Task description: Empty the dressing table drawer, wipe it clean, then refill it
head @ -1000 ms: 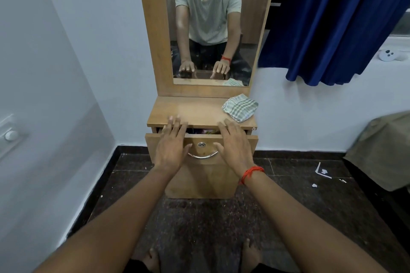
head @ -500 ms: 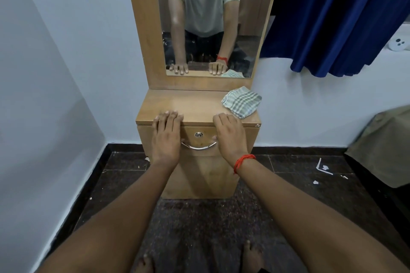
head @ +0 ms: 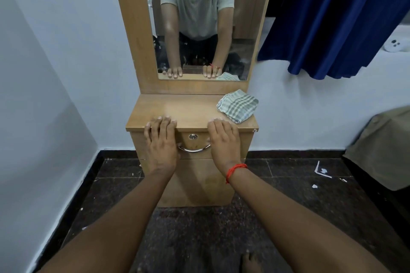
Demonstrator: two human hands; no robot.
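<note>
The wooden dressing table point(head: 190, 108) stands against the wall with its drawer point(head: 193, 139) pushed fully in; a curved metal handle point(head: 194, 150) and a round lock sit on its front. My left hand point(head: 160, 142) lies flat on the drawer front left of the handle, fingertips over the tabletop edge. My right hand point(head: 224, 141), a red thread at the wrist, lies flat to the handle's right. Neither holds anything. A folded green checked cloth point(head: 237, 106) rests on the tabletop's right rear corner. The drawer's contents are hidden.
A tall mirror point(head: 206, 22) rises behind the tabletop and reflects me. A blue curtain point(head: 332, 17) hangs at the right. A khaki-covered object point(head: 386, 150) stands at the far right. Paper scraps point(head: 321, 170) lie on the dark floor. A wall closes in on the left.
One second ago the drawer stood partly open with items showing inside. Both hands pushed it in, and it is now flush with the table front. The cloth has not moved.
</note>
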